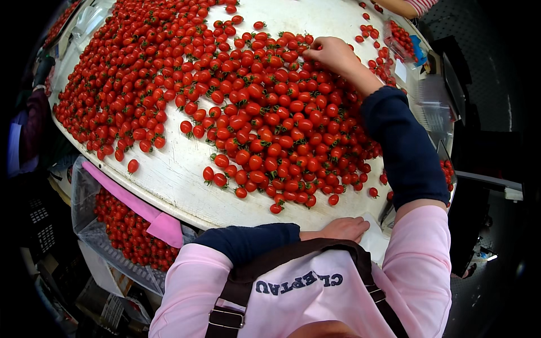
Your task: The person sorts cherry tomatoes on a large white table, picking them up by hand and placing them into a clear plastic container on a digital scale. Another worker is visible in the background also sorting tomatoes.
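Note:
Many red cherry tomatoes (291, 139) with green stems lie heaped on the white tabletop (177, 177) before me. My right hand (331, 55) reaches to the far edge of this heap, fingers bent down at the tomatoes. Whether one is pinched between the fingertips is hidden. Close to my body, my left hand (345, 229) lies palm down at the near table edge. Its fingers touch a white sheet (374, 241), and the palm side is out of sight. A larger spread of tomatoes (127, 67) covers the table's left side.
Below the left edge stands a plastic-lined crate (86, 224) of tomatoes with a pink cloth (127, 194) over its rim. Clear clamshells (435, 101) are stacked at right, near a filled clear container (399, 40). Another person's arm (399, 6) shows at upper right, a sleeve (36, 114) at far left.

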A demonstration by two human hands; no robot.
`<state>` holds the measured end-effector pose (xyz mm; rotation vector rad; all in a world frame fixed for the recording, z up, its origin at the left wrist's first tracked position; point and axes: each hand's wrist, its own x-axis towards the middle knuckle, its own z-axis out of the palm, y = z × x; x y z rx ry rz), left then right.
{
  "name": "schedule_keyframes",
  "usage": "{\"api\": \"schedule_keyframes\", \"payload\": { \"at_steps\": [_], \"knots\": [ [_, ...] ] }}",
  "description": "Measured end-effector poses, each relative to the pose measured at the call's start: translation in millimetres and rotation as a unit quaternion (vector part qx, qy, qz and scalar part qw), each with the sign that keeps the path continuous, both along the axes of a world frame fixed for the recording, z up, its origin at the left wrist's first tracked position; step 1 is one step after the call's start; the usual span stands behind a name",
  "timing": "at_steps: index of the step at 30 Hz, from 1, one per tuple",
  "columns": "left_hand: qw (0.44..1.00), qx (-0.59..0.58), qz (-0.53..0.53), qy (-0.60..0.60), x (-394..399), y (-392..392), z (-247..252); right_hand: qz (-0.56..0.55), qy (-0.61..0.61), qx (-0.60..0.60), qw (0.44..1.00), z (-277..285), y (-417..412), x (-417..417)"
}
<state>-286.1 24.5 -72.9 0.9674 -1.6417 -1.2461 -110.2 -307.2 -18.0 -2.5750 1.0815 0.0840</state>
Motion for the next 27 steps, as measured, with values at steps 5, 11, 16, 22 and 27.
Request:
{"api": "schedule_keyframes", "payload": {
  "at_steps": [5, 11, 16, 22, 27],
  "knots": [
    [1.000, -0.002, 0.003, -0.005, 0, -1, -1, 0.079, 0.143, -0.121, 0.979, -3, 3, 24],
    [1.000, -0.001, 0.010, -0.003, 0, -2, -2, -0.050, -0.099, 0.281, 0.953, 17, 1, 6],
    [1.000, 0.004, -0.001, -0.001, 0, -1, -2, -0.162, -0.359, 0.521, 0.757, 26, 6, -26],
    [1.000, 0.013, -0.015, -0.002, -1, -1, 0, 0.030, -0.004, 0.107, 0.994, 14, 3, -11],
    [1.000, 0.018, -0.010, -0.004, -1, -2, -3, 0.179, 0.151, -0.080, 0.969, 11, 15, 8]
  ]
}}
